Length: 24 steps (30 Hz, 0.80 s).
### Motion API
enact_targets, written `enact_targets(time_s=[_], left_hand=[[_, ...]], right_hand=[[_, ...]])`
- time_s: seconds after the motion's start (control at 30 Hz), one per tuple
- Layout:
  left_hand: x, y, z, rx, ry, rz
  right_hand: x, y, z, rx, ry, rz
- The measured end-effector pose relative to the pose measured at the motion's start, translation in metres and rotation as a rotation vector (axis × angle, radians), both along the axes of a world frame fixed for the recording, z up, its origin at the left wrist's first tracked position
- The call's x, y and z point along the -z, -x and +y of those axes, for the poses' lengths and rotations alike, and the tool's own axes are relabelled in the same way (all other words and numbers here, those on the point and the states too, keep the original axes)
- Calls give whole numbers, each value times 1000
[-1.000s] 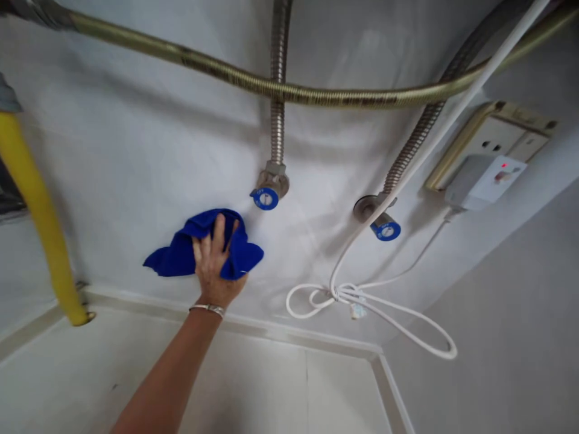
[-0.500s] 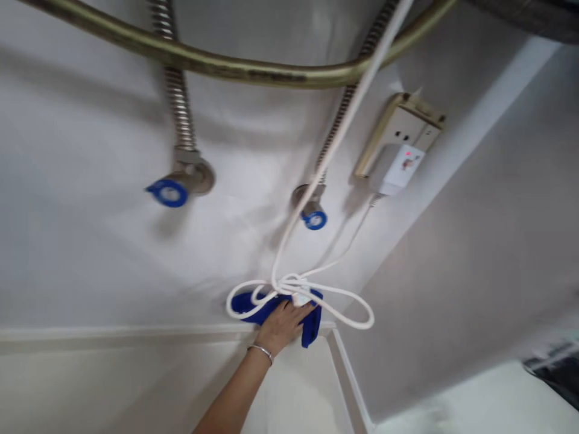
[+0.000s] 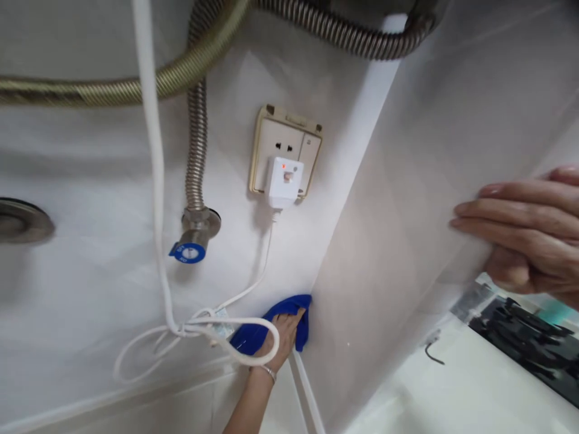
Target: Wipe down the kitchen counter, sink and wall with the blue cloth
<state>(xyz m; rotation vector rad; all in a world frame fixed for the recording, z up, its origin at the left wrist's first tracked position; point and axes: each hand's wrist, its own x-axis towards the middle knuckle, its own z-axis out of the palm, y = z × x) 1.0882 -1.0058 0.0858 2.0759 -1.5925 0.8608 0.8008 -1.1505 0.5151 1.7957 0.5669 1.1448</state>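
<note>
My left hand (image 3: 284, 331), with a bracelet at the wrist, presses a blue cloth (image 3: 253, 337) into the corner where the back wall meets the side panel. Its fingers lie over the cloth, and part of the hand is behind a loop of white cord (image 3: 253, 322). At the right edge, my right hand (image 3: 534, 232) has its fingers stretched out side by side near the side panel (image 3: 398, 241). Nothing shows in it, and whether it touches the panel I cannot tell.
A white plug (image 3: 284, 184) with a red light sits in the wall socket (image 3: 266, 135). Left of it are a blue-handled valve (image 3: 190, 250), a ribbed metal hose (image 3: 196, 144) and a brass-coloured hose (image 3: 108, 91). Dark objects (image 3: 529, 337) lie at lower right.
The view has swung right. My left hand has pushed the blue cloth rightward along the wall into the corner. My right hand has come into view at the right edge.
</note>
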Motion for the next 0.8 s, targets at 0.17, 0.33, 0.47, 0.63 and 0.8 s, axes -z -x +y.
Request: enact_targets(time_s=[0.17,0.33,0.47,0.63,0.8], left_hand=[[-96,7,-2,-112,178,-66],[-206,13,-17,-269,311,-79],[-250,13,-19,-273,312,-51],[-228,3,5,-287,295,29],[-116,-27,66,-509,166,141]], right_hand=[[4,-13,11,-33,-18,14],[4,-15,5,-153,-14,8],[5,-16,1,-167,-15,37],[9,-14,0,-175,-101,35],[13,-13,1,-151,-171,47]])
